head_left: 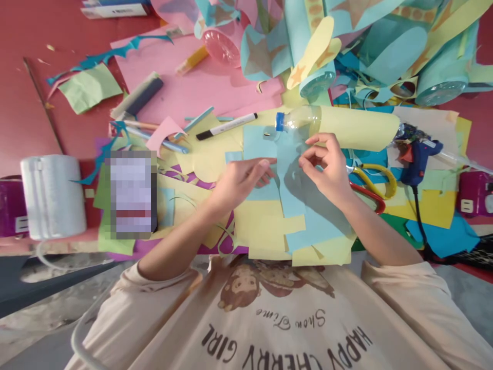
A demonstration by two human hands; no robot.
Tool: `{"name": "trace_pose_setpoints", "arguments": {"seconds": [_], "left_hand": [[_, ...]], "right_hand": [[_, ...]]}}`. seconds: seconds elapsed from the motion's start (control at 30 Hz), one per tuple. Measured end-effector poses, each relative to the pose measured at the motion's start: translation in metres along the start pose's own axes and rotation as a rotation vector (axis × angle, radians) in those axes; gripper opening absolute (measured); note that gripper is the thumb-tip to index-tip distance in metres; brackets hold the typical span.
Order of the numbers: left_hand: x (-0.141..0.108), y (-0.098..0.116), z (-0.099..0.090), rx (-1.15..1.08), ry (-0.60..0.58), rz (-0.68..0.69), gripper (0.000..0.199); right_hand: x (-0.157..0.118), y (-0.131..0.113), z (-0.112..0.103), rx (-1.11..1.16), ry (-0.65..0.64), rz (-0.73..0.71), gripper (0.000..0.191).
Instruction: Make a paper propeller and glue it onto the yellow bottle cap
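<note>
My left hand (241, 180) lies flat with its fingers pressing a light blue paper strip (290, 185) against the table. My right hand (327, 167) pinches the same strip near its upper end, thumb and forefinger closed on the edge. Just beyond my fingers lies a clear plastic bottle (296, 122) with a blue cap, wrapped in pale yellow paper (358, 131). Yellow paper sheets (262, 226) lie beneath the strip.
A marker pen (227, 126) lies left of the bottle. Scissors (372, 185) and a blue glue gun (418, 159) sit to the right. A tape roll (52, 195) and a phone (133, 192) are at left. Pink paper (200, 87) and paper-covered bottles (439, 72) fill the back.
</note>
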State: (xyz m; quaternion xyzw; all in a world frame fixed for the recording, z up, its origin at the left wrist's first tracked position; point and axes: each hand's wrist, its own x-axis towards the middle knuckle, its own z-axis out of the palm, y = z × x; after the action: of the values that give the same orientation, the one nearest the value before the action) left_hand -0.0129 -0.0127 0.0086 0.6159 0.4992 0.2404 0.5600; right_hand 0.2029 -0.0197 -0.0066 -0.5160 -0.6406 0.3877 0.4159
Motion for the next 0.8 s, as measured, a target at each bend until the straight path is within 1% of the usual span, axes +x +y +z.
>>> {"name": "trace_pose_setpoints", "arguments": {"seconds": [0.03, 0.1, 0.13, 0.17, 0.2, 0.23, 0.3, 0.37, 0.4, 0.47, 0.53, 0.6, 0.63, 0.7, 0.73, 0.77, 0.8], "left_hand": [[0.002, 0.001, -0.007, 0.113, 0.089, 0.038, 0.046], [0.008, 0.0, -0.024, 0.371, 0.321, 0.135, 0.029], [0.012, -0.002, -0.032, 0.512, 0.427, 0.185, 0.023], [0.016, -0.004, -0.04, 0.66, 0.495, 0.211, 0.021], [0.02, -0.007, -0.047, 0.774, 0.533, 0.199, 0.025], [0.024, -0.011, -0.053, 0.854, 0.537, 0.174, 0.032], [0.031, -0.02, -0.06, 0.917, 0.521, 0.121, 0.035], [0.035, -0.028, -0.063, 0.913, 0.558, 0.097, 0.023], [0.037, -0.031, -0.064, 0.899, 0.571, 0.098, 0.017], [0.038, -0.034, -0.065, 0.881, 0.58, 0.108, 0.011], [0.037, -0.034, -0.065, 0.866, 0.602, 0.108, 0.013], [0.034, -0.032, -0.063, 0.812, 0.643, 0.128, 0.014], [0.031, -0.03, -0.06, 0.763, 0.659, 0.168, 0.015], [0.025, -0.026, -0.052, 0.656, 0.652, 0.319, 0.016], [0.021, -0.023, -0.046, 0.629, 0.613, 0.415, 0.015], [0.017, -0.02, -0.039, 0.644, 0.549, 0.491, 0.015], [0.014, -0.017, -0.032, 0.685, 0.419, 0.539, 0.016]], "right_hand": [[0.0, 0.0, 0.0, -0.001, 0.004, 0.015, 0.026], [0.0, -0.001, -0.002, -0.024, 0.011, 0.035, 0.02], [0.0, -0.002, -0.003, -0.038, 0.011, 0.036, 0.016], [0.0, -0.003, -0.004, -0.05, 0.01, 0.031, 0.011], [0.0, -0.005, -0.005, -0.062, 0.007, 0.022, 0.008], [0.0, -0.006, -0.006, -0.074, 0.004, 0.011, 0.005], [0.0, -0.008, -0.007, -0.095, -0.007, -0.006, 0.003], [-0.001, -0.009, -0.007, -0.104, -0.05, -0.001, 0.007], [-0.001, -0.01, -0.007, -0.093, -0.089, 0.016, 0.009], [-0.003, -0.009, -0.006, -0.044, -0.196, 0.074, 0.014], [-0.004, -0.009, -0.005, 0.023, -0.295, 0.132, 0.017], [-0.005, -0.009, -0.003, 0.085, -0.338, 0.154, 0.019], [-0.005, -0.009, -0.003, 0.112, -0.338, 0.156, 0.02], [-0.005, -0.011, -0.002, 0.166, -0.323, 0.163, 0.021], [-0.005, -0.012, -0.002, 0.198, -0.319, 0.171, 0.021], [-0.004, -0.013, -0.002, 0.24, -0.327, 0.179, 0.023], [-0.004, -0.014, -0.002, 0.289, -0.341, 0.185, 0.028]]}}
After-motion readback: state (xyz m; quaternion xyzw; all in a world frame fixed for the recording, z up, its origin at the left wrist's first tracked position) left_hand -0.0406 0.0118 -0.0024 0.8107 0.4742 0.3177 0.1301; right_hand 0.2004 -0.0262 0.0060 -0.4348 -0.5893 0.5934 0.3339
